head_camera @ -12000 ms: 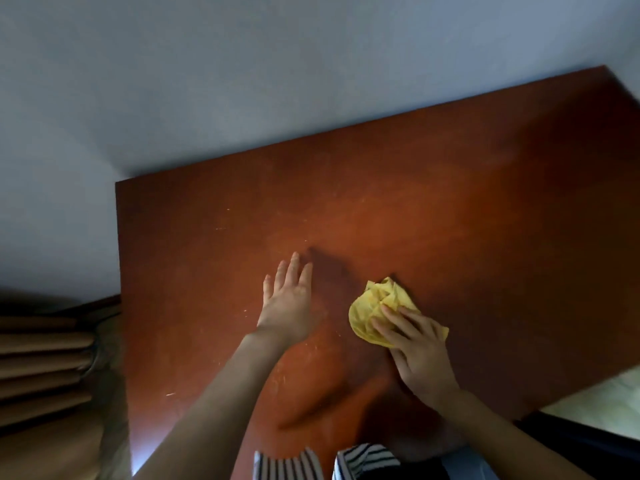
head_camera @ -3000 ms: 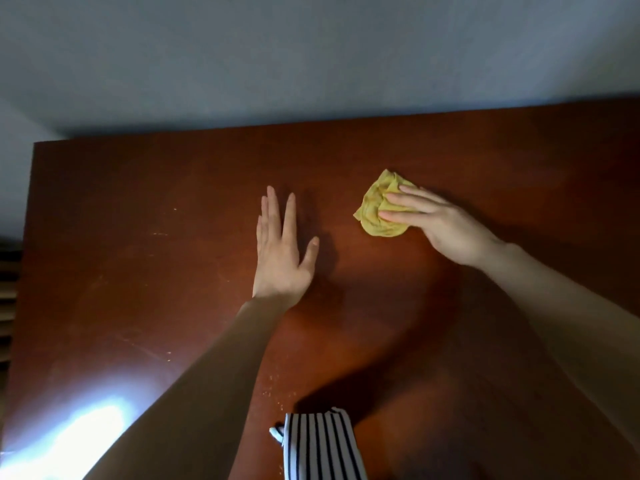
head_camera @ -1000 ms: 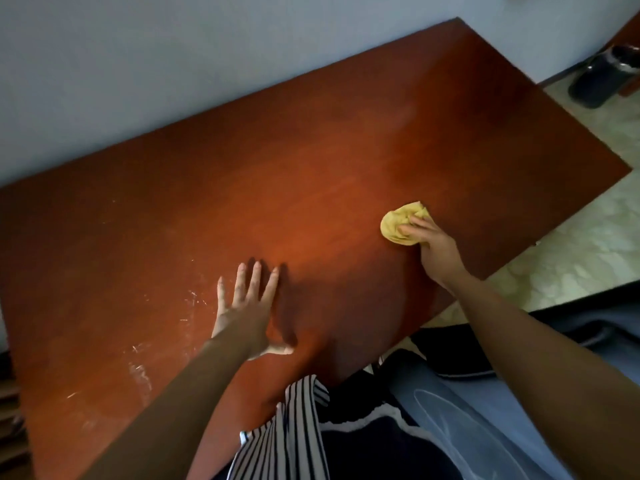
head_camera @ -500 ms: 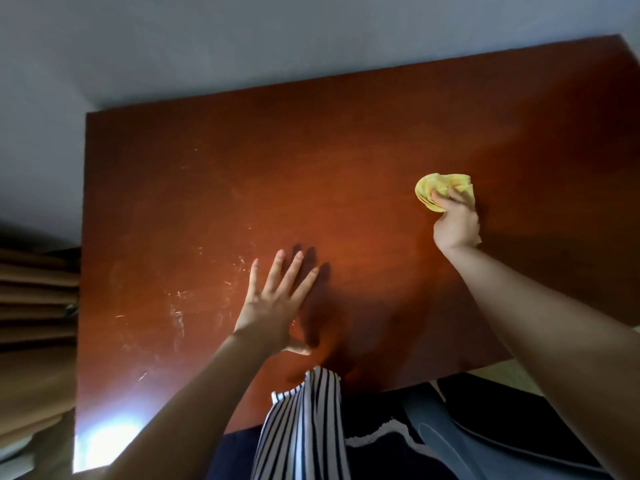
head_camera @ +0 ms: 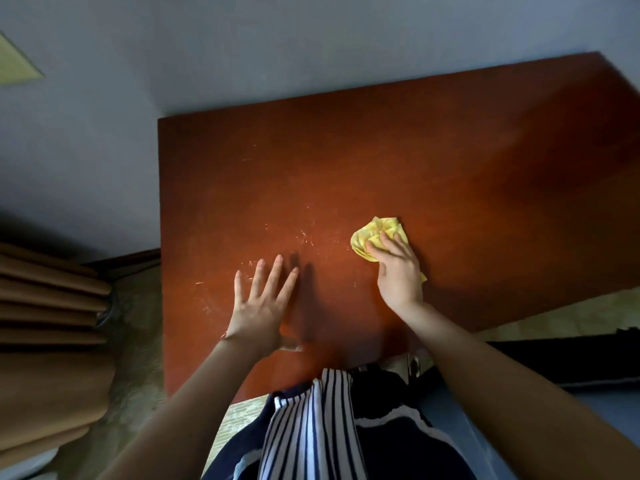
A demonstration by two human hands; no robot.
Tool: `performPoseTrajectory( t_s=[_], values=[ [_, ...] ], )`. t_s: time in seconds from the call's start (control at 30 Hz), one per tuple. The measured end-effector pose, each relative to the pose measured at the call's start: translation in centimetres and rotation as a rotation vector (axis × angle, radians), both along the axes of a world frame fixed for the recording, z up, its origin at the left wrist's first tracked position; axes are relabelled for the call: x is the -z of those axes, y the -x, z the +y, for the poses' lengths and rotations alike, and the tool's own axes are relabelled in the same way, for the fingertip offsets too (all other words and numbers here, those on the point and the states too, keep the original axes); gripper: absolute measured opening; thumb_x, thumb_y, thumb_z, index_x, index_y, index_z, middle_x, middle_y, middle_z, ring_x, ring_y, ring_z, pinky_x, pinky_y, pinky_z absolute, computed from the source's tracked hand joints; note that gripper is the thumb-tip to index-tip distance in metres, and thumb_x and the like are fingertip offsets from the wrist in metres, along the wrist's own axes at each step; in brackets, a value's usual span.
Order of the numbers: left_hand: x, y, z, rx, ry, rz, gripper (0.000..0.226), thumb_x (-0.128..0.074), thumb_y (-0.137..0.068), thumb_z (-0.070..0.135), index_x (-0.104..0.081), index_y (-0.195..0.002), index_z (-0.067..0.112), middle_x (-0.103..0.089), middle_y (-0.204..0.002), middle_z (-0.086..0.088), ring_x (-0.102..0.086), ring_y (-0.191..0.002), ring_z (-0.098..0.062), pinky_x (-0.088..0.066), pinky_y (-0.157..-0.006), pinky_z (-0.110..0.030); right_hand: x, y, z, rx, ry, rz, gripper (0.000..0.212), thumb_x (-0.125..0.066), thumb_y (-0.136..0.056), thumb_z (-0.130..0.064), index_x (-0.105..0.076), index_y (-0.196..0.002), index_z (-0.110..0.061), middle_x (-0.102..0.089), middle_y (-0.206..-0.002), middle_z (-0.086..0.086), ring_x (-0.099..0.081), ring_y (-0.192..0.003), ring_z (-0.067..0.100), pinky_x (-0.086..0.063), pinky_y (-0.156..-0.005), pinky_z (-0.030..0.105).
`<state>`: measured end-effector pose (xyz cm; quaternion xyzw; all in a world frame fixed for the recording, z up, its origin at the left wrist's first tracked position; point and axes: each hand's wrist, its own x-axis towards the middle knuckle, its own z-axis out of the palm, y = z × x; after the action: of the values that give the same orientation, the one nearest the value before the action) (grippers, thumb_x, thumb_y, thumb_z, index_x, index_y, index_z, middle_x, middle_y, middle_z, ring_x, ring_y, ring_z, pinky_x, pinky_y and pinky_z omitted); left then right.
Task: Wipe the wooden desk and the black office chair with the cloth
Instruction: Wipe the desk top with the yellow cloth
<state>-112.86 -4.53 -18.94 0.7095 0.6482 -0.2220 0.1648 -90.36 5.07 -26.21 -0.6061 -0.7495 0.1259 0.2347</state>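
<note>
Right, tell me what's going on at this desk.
A person is wiping the wooden desk. The right hand presses a bunched yellow cloth against the top, while the left hand lies flat beside it with fingers spread, apparently bracing. Pale streaks and specks show on the wood just beyond the left hand's fingers, so that patch probably needs a pass.

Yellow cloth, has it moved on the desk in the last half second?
Yes. The yellow cloth has slid left across the desk, toward the pale scuff marks near its left side.
</note>
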Motion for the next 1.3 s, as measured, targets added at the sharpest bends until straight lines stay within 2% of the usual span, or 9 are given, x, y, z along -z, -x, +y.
performPoseTrajectory(
  t_s=[0.4, 0.5, 0.6, 0.7, 0.83, 0.93, 1.03, 1.17, 1.3],
  values=[
    [1.1, 1.7, -4.5, -0.055, 0.013, -0.094, 0.135, -0.064, -0.063, 0.074, 0.032, -0.143, 0.024, 0.036, -0.152, -0.007, 0.029, -0.141, -0.032, 0.011, -0.109, -0.061, 1.1, 0.6, -13.9, -0.327, -0.013, -0.050, 0.062, -0.048, -0.070, 0.018, -0.069, -0.114, -0.019, -0.061, -0.127, 0.007, -0.050, -0.124, 0.032, -0.046, -0.096, 0.047],
    [1.5, 1.3, -5.0, -0.148, -0.017, -0.111, 0.138, -0.064, -0.061, 0.077, 0.036, -0.139, 0.025, 0.039, -0.150, -0.007, 0.031, -0.139, -0.032, 0.013, -0.107, -0.062, 0.0, -2.7, -13.9, -0.649, 0.090, -0.083, 0.057, -0.038, -0.082, 0.004, -0.059, -0.129, -0.022, -0.048, -0.142, 0.003, -0.032, -0.138, 0.023, -0.026, -0.112, 0.035],
    [2.0, 1.3, -5.5, -0.196, -0.044, -0.079, 0.141, -0.062, -0.058, 0.080, 0.038, -0.139, 0.024, 0.047, -0.141, -0.006, 0.032, -0.138, -0.034, 0.012, -0.107, -0.063, -1.4, -5.4, -10.7, -0.828, 0.233, -0.171, 0.076, -0.053, -0.076, 0.018, -0.050, -0.136, -0.027, -0.036, -0.149, -0.006, -0.021, -0.143, 0.013, -0.014, -0.116, 0.026],
    [2.3, 1.3, -5.9, -0.246, -0.055, -0.063, 0.143, -0.061, -0.055, 0.082, 0.041, -0.138, 0.025, 0.049, -0.138, -0.008, 0.037, -0.134, -0.034, 0.011, -0.107, -0.064, -1.9, -6.5, -6.8, -0.767, 0.299, -0.226, 0.095, -0.046, -0.069, 0.033, -0.045, -0.137, -0.033, -0.032, -0.149, -0.011, -0.015, -0.144, 0.006, -0.014, -0.119, 0.031],
    [2.4, 1.1, -5.7, -0.282, -0.047, -0.035, 0.145, -0.060, -0.051, 0.084, 0.043, -0.136, 0.028, 0.046, -0.144, -0.008, 0.035, -0.136, -0.036, 0.010, -0.107, -0.065, -2.2, -5.9, 0.1, -0.685, 0.309, -0.216, 0.074, -0.039, -0.081, 0.029, -0.054, -0.131, -0.025, -0.037, -0.144, -0.008, -0.025, -0.141, 0.013, -0.025, -0.116, 0.044],
    [2.4, 1.0, -5.0, -0.291, -0.025, -0.014, 0.147, -0.062, -0.049, 0.084, 0.044, -0.135, 0.028, 0.047, -0.142, -0.008, 0.032, -0.138, -0.038, 0.010, -0.106, -0.067, -2.8, -3.7, 4.7, -0.665, 0.280, -0.235, 0.057, -0.043, -0.087, 0.023, -0.059, -0.126, -0.015, -0.045, -0.142, 0.007, -0.032, -0.139, 0.022, -0.023, -0.116, 0.035],
    [2.4, 0.8, -4.8, -0.297, -0.012, 0.011, 0.149, -0.063, -0.047, 0.084, 0.043, -0.136, 0.027, 0.048, -0.142, -0.007, 0.032, -0.138, -0.038, 0.011, -0.105, -0.068, -3.3, -0.6, 8.0, -0.465, 0.330, -0.181, 0.052, -0.039, -0.092, 0.017, -0.061, -0.126, -0.015, -0.045, -0.144, 0.005, -0.032, -0.140, 0.018, -0.018, -0.114, 0.021],
    [2.4, 0.7, -5.1, -0.299, -0.019, 0.057, 0.147, -0.060, -0.049, 0.086, 0.039, -0.139, 0.025, 0.047, -0.141, -0.008, 0.030, -0.139, -0.038, 0.010, -0.106, -0.068, -3.0, 4.0, 6.8, -0.129, 0.334, -0.101, 0.061, -0.033, -0.088, 0.018, -0.060, -0.129, -0.019, -0.041, -0.148, 0.001, -0.029, -0.141, 0.018, -0.025, -0.113, 0.025],
    [2.2, 0.5, -5.3, -0.275, -0.020, 0.080, 0.143, -0.059, -0.052, 0.085, 0.036, -0.141, 0.026, 0.041, -0.149, -0.008, 0.030, -0.139, -0.038, 0.013, -0.104, -0.068, -2.3, 5.5, 2.0, -0.190, 0.264, -0.125, 0.067, -0.037, -0.084, 0.019, -0.054, -0.134, -0.021, -0.037, -0.150, 0.001, -0.021, -0.144, 0.020, -0.024, -0.113, 0.026]
  ],
)
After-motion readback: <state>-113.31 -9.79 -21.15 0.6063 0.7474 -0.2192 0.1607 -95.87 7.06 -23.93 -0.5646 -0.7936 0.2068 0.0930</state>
